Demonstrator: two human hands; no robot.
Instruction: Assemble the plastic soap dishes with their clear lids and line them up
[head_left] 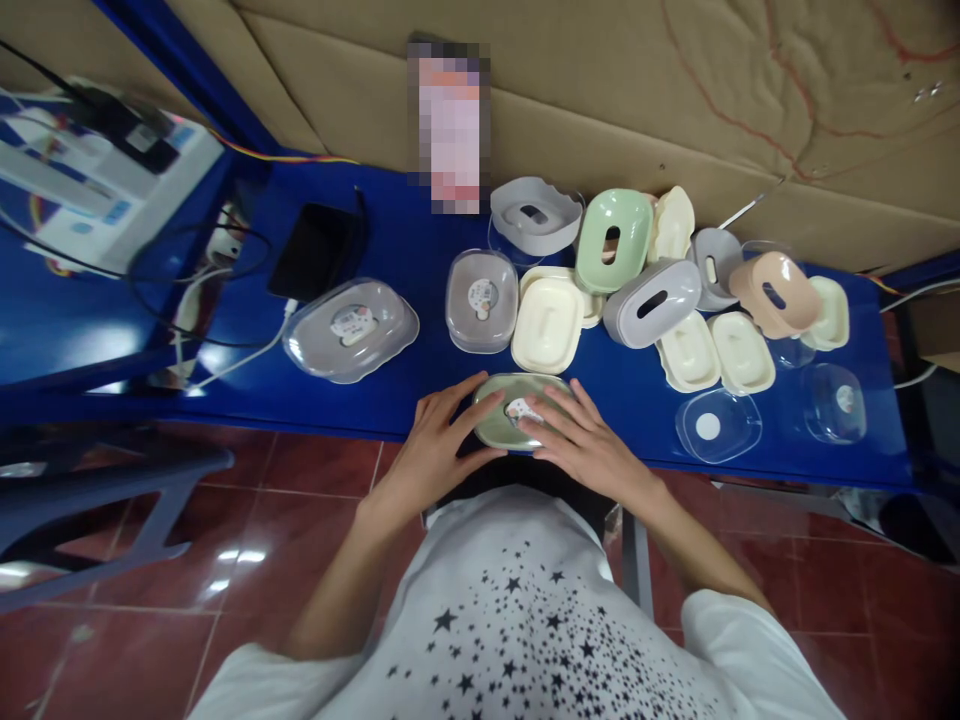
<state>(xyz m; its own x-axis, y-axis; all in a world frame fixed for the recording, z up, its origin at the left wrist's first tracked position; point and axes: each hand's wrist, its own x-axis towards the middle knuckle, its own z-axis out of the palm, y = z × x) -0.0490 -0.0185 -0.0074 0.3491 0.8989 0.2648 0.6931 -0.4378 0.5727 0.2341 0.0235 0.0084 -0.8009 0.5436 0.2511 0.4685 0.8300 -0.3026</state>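
Observation:
A green soap dish (491, 425) with a clear lid and a round printed label lies at the table's front edge, between my hands. My left hand (442, 435) grips its left end, thumb at the near side and fingers along the far side. On the right, my right hand (589, 440) holds the other end, with its fingers laid across the lid and label. Just beyond stand a lidded grey soap dish (480, 310) and a cream soap dish part (547, 322). Another lidded grey soap dish (351, 330) rests to the left.
Grey, green and peach trays (772, 293) and several cream inserts (741, 352) crowd the right of the blue table (420, 400). Clear lids (720, 425) lie near its front edge. At left are a black phone (315, 250), cables and a white power strip (142, 220).

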